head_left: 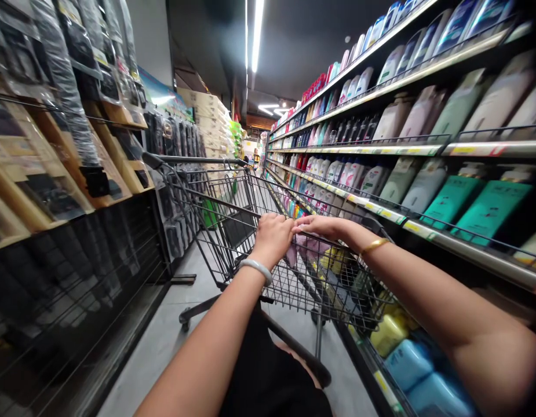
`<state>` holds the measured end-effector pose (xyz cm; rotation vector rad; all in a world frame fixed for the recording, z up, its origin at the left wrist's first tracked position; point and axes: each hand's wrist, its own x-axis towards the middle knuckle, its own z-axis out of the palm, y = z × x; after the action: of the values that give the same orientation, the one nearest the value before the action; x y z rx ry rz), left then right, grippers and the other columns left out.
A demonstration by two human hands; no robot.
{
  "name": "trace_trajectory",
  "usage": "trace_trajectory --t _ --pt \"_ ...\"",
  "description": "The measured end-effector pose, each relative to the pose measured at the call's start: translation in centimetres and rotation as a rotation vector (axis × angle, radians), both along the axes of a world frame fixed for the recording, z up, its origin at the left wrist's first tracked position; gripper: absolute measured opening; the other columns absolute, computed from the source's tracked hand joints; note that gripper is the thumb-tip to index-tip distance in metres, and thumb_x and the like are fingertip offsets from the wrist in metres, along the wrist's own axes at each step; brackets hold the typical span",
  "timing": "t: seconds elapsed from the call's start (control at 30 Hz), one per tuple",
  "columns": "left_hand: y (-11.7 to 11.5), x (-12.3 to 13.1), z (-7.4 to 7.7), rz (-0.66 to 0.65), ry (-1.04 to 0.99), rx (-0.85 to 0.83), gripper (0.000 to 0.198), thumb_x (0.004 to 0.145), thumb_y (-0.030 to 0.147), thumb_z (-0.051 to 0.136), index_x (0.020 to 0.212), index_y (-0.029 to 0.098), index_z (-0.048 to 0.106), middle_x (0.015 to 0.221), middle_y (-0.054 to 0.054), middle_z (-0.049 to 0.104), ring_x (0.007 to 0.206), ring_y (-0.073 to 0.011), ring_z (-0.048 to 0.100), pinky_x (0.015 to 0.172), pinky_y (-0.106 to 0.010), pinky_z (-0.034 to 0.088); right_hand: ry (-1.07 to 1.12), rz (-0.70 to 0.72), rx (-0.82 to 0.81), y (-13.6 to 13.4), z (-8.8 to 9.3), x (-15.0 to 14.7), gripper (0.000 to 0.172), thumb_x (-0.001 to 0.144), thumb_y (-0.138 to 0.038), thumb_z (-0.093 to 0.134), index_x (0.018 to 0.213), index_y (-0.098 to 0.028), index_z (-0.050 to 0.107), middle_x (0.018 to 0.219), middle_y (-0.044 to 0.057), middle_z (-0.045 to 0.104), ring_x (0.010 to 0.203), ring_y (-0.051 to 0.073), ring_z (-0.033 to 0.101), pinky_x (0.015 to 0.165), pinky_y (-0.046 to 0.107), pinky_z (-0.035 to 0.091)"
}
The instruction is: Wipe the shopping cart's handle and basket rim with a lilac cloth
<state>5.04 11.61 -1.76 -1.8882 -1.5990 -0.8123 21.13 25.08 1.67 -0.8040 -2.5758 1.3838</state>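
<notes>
A black wire shopping cart [250, 202] stands at an angle before me, its side rail running under my hands. My left hand [271, 236], a pale bangle on the wrist, is closed over the cart's top rail. Beside it my right hand [322, 226], with a gold bangle on the wrist, lies across the same rail with fingers stretched toward the left hand; the fingertips meet or nearly meet the left fingers. Below the hands, a pinkish soft-looking item [313, 246] shows through the wires. Whether it lies inside the cart, I cannot tell.
Shelves [415, 150] of shampoo and lotion bottles line the right side, close to the cart. Packaged belts [68, 133] hang on the left rack. Stacked pale packages [211, 116] stand farther along the aisle. Grey floor [172, 341] runs between the racks.
</notes>
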Motion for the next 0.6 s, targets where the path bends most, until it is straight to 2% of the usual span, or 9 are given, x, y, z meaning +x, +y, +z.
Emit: trace_trajectory --t 0.07,0.2,0.3,0.37,0.47,0.53,0.6 --pt "0.0 0.0 0.0 0.002 -0.001 -0.005 0.040 0.101 0.048 0.040 0.092 0.022 0.069 0.090 -0.009 0.070 0.095 -0.0268 0.058 0.088 -0.043 0.037 0.010 -0.030 0.022 -0.3 -0.1 0.5 0.038 0.078 -0.054 0.076 0.099 -0.023 0.067 0.090 -0.001 0.068 0.080 0.013 0.061 0.069 0.022 0.051" --pt "0.0 0.1 0.2 0.016 0.006 -0.021 0.037 0.101 0.047 0.043 0.089 0.022 0.068 0.090 -0.009 0.070 0.095 -0.0260 0.058 0.088 -0.042 0.037 -0.191 -0.036 -0.006 -0.5 0.0 1.4 0.035 0.072 -0.047 0.083 0.085 -0.020 0.066 0.071 -0.003 0.060 0.061 0.010 0.051 0.056 0.022 0.048" --pt "0.0 0.0 0.4 0.012 -0.006 -0.051 0.038 0.100 0.049 0.043 0.091 0.021 0.066 0.091 -0.009 0.070 0.095 -0.0263 0.060 0.089 -0.042 0.039 0.055 -0.077 -0.052 -0.3 0.9 1.7 0.034 0.080 -0.047 0.077 0.098 -0.020 0.064 0.081 -0.002 0.064 0.068 0.010 0.056 0.061 0.019 0.050" --pt "0.1 -0.1 0.6 0.033 -0.053 -0.070 0.038 0.098 0.052 0.048 0.102 0.018 0.064 0.093 -0.011 0.071 0.095 -0.0278 0.062 0.090 -0.042 0.041 0.296 -0.135 -0.072 -0.3 1.8 1.7 0.033 0.087 -0.047 0.071 0.106 -0.021 0.060 0.090 0.000 0.067 0.072 0.010 0.058 0.065 0.018 0.051" --pt "0.2 0.0 1.2 0.062 -0.221 -0.066 0.061 0.092 0.056 0.060 0.133 0.013 0.049 0.116 -0.017 0.068 0.107 -0.0313 0.063 0.095 -0.044 0.044 0.464 -0.200 -0.036 -1.1 2.7 1.1 0.027 0.093 -0.045 0.065 0.105 -0.022 0.057 0.094 0.001 0.067 0.074 0.009 0.059 0.066 0.018 0.051" --pt "0.2 0.3 2.0 0.006 -0.316 -0.043 0.082 0.086 0.058 0.067 0.148 0.016 0.033 0.143 -0.021 0.053 0.126 -0.0339 0.056 0.102 -0.046 0.044 0.497 -0.239 -0.013 -2.5 3.0 0.4 0.024 0.093 -0.043 0.065 0.103 -0.022 0.057 0.094 0.001 0.066 0.075 0.010 0.059 0.065 0.017 0.051" --pt "0.2 1.0 2.8 -0.114 -0.335 -0.032 0.097 0.081 0.058 0.074 0.155 0.022 0.023 0.157 -0.021 0.036 0.142 -0.0346 0.043 0.109 -0.048 0.042 0.571 -0.263 -0.043 -4.3 3.3 -0.3 0.024 0.095 -0.044 0.062 0.104 -0.023 0.055 0.093 0.001 0.064 0.075 0.011 0.059 0.067 0.018 0.052"
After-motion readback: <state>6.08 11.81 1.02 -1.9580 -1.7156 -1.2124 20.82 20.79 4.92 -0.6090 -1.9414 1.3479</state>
